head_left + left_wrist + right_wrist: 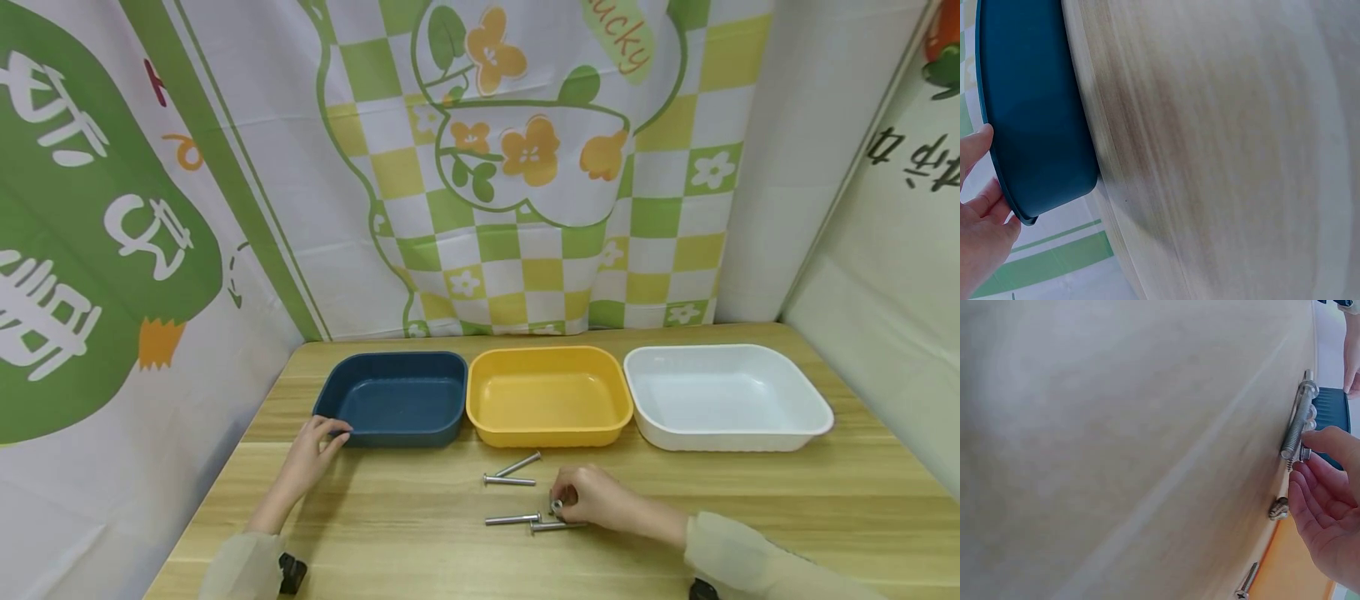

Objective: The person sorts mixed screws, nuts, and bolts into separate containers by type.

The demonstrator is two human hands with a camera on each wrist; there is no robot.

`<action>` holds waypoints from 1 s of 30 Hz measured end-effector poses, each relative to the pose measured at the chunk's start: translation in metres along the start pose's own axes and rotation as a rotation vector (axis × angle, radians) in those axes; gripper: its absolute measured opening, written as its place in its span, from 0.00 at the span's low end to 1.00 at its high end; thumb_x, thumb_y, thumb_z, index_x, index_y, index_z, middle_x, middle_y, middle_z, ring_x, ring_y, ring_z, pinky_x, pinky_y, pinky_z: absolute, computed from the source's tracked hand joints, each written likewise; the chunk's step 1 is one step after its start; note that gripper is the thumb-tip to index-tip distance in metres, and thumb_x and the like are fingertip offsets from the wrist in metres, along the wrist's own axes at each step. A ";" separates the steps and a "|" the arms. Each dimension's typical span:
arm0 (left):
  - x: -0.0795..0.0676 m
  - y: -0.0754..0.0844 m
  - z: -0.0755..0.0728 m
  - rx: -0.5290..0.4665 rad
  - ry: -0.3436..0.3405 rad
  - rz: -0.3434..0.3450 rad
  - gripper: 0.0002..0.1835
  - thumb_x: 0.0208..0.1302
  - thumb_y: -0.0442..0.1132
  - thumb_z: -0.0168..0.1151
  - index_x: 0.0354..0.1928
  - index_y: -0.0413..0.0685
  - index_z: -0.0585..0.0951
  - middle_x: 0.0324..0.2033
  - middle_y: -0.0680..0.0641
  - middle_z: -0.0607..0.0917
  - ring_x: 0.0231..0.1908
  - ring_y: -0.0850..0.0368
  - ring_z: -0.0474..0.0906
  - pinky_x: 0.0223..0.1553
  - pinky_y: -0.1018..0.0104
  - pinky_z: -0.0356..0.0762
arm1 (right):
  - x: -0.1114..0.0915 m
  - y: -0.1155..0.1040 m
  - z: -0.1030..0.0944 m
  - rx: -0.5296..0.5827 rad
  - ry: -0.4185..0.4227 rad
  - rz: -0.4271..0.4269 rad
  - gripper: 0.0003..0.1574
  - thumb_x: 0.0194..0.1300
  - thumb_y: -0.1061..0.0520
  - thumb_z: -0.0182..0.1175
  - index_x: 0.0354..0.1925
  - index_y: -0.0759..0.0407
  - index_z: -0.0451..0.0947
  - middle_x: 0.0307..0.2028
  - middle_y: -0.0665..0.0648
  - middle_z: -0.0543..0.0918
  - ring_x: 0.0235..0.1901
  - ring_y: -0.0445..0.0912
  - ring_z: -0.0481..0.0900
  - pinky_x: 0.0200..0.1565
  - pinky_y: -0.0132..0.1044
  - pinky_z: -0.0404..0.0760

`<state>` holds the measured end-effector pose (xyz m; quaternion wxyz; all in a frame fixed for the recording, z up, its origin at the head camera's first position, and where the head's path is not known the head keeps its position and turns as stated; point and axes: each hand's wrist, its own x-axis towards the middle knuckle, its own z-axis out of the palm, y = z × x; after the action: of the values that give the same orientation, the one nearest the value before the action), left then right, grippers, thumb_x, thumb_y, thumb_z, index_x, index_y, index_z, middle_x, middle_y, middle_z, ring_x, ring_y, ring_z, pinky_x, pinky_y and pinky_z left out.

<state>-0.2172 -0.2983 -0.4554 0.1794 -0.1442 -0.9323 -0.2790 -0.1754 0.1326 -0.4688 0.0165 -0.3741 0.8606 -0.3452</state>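
At the front left corner of the dark blue tray (pixel 408 437), my left hand (pixel 306 457) holds the rim; its thumb and fingers (pixel 999 209) lie about the corner in the left wrist view. My right hand (pixel 596 498) pinches a small round silver metal piece, possibly a nut (pixel 557 505), between thumb and fingers. Its exact kind is partly hidden by the fingers. Close by that hand on the table lie a bolt (pixel 555 526) and another bolt (pixel 512 519). Two more long bolts (pixel 510 481) lie crossed further back. A thick threaded bolt (pixel 1297 425) shows beside my right fingertips.
Right of the blue tray stand a yellow tray (pixel 551 437) and a white tray (pixel 723 442), in one row along the back of the wooden table (pixel 420 542). Behind them hangs a patterned cloth (pixel 525 250). More cloth walls the left and right sides.
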 end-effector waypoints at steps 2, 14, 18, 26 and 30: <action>0.000 0.000 0.000 -0.002 0.000 -0.001 0.06 0.56 0.29 0.61 0.36 0.42 0.81 0.34 0.43 0.76 0.38 0.48 0.72 0.35 0.54 0.70 | 0.001 -0.001 -0.001 0.001 0.005 -0.006 0.06 0.45 0.67 0.66 0.25 0.61 0.78 0.20 0.48 0.76 0.22 0.32 0.69 0.24 0.24 0.71; 0.000 0.000 0.000 -0.003 -0.001 -0.007 0.06 0.57 0.29 0.61 0.36 0.43 0.81 0.34 0.44 0.76 0.37 0.48 0.71 0.33 0.58 0.68 | 0.015 -0.008 -0.003 0.010 0.035 -0.038 0.07 0.45 0.68 0.66 0.26 0.62 0.78 0.21 0.50 0.77 0.22 0.33 0.70 0.24 0.23 0.72; 0.000 0.000 0.000 -0.007 -0.005 -0.015 0.06 0.57 0.30 0.61 0.36 0.43 0.81 0.34 0.44 0.76 0.37 0.48 0.71 0.32 0.59 0.67 | 0.021 -0.010 -0.002 -0.010 0.060 -0.075 0.07 0.45 0.68 0.67 0.25 0.61 0.78 0.21 0.50 0.77 0.22 0.34 0.71 0.25 0.23 0.72; -0.001 0.000 0.000 -0.002 0.006 -0.005 0.06 0.56 0.29 0.61 0.36 0.43 0.81 0.33 0.44 0.76 0.37 0.48 0.72 0.33 0.58 0.68 | 0.032 -0.015 -0.002 0.010 0.065 -0.050 0.07 0.46 0.67 0.65 0.28 0.60 0.79 0.22 0.49 0.77 0.24 0.37 0.72 0.26 0.24 0.72; 0.000 0.000 0.000 -0.005 0.013 0.001 0.06 0.56 0.29 0.61 0.36 0.43 0.81 0.34 0.43 0.76 0.38 0.47 0.72 0.34 0.57 0.69 | 0.038 -0.019 -0.003 0.034 0.068 -0.046 0.06 0.48 0.67 0.64 0.29 0.62 0.79 0.24 0.51 0.79 0.25 0.40 0.74 0.28 0.25 0.73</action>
<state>-0.2169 -0.2978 -0.4556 0.1854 -0.1431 -0.9304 -0.2820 -0.1916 0.1006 -0.4467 -0.0143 -0.3817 0.8457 -0.3727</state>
